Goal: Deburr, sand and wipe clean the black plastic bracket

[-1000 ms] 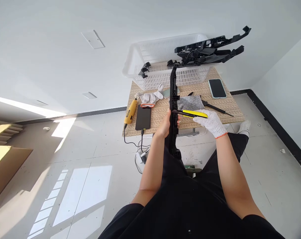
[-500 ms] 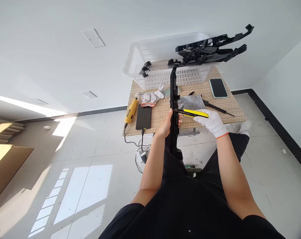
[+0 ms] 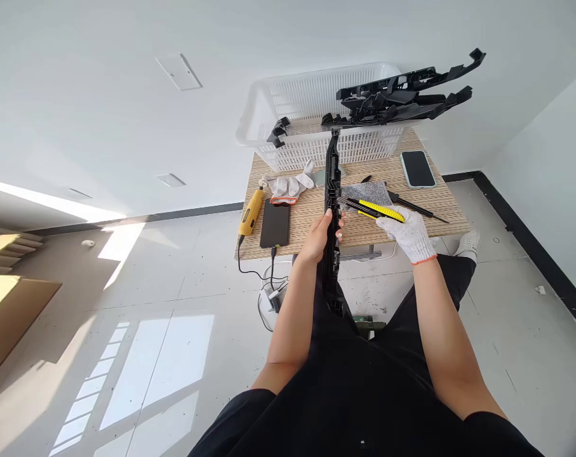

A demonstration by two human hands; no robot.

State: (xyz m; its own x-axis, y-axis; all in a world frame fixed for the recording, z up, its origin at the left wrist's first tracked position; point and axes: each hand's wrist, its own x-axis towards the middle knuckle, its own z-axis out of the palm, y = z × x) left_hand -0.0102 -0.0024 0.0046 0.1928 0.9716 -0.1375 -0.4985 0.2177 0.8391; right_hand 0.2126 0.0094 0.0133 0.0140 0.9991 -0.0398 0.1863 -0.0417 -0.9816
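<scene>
My bare left hand (image 3: 320,235) is wrapped round the middle of a long black plastic trim piece (image 3: 332,174), which stands lengthwise in front of me with its near end at my lap. In a white knitted glove, my right hand (image 3: 406,230) grips a yellow and black utility knife (image 3: 376,209). The knife points left, its tip close beside the right edge of the trim piece; whether it touches I cannot tell. Beneath the knife a grey cloth-like item (image 3: 366,192) lies on the table.
On the wooden table (image 3: 307,231) stands a white plastic basket (image 3: 364,147) holding several black plastic parts (image 3: 392,101). Around it lie a yellow rotary tool (image 3: 251,212), a dark power-bank-like box (image 3: 274,223), a white glove (image 3: 288,187), a phone (image 3: 418,169) and a thin black tool (image 3: 418,206). Cables hang at the left.
The trim piece has turned slightly and come a little nearer to me. The knife tip has moved from across the trim piece to its right side, a bit farther up.
</scene>
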